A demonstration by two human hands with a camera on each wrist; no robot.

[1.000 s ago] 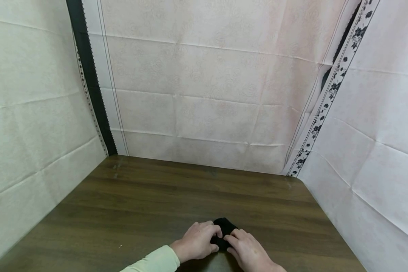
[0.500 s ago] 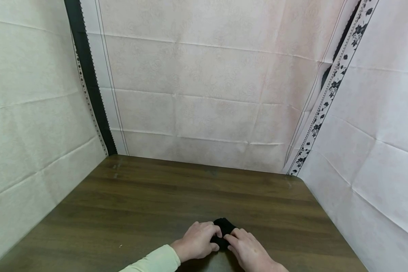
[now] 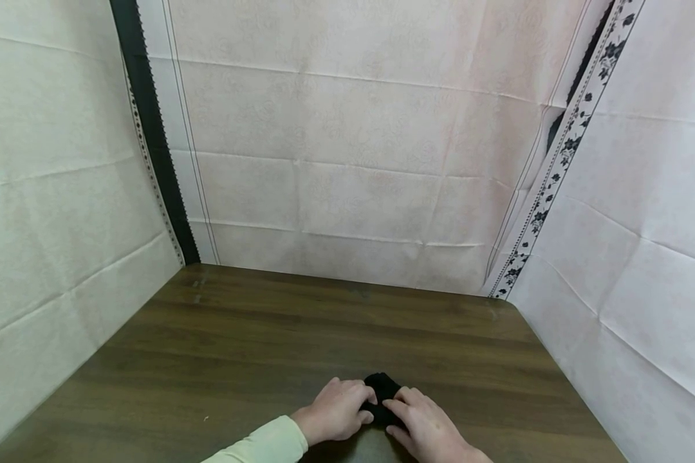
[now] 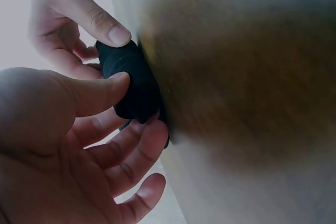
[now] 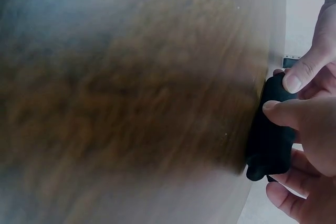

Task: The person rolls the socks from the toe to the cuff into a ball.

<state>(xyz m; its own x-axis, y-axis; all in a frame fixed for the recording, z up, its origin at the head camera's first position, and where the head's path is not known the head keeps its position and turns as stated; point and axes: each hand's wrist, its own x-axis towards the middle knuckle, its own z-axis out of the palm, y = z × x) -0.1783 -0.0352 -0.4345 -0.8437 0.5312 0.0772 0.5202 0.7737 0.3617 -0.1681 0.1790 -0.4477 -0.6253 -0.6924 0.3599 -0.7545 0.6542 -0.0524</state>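
Observation:
A rolled-up black cloth (image 3: pixel 381 387), soft and matte like a rolled sock, lies at the table's near side between both hands. My left hand (image 3: pixel 337 409) holds its left end, and my right hand (image 3: pixel 427 426) holds the right end. In the left wrist view, both thumbs press on the near face of the roll (image 4: pixel 131 80), with fingers curled behind and below it. From the right wrist, the roll (image 5: pixel 270 135) shows a small bulge at one end and sits close over the wood. Fingers hide parts of both ends.
The brown wood-grain table (image 3: pixel 266 334) stretches out ahead of the hands. A small pale scrap (image 3: pixel 205 418) lies on it at left. Pale cloth hangs as a back wall (image 3: pixel 336 161), a left wall (image 3: pixel 52 193) and a right wall (image 3: pixel 643 225).
The right thumb has shifted slightly toward the body, and a little more of the cloth's near right edge shows. The left hand stays almost still.

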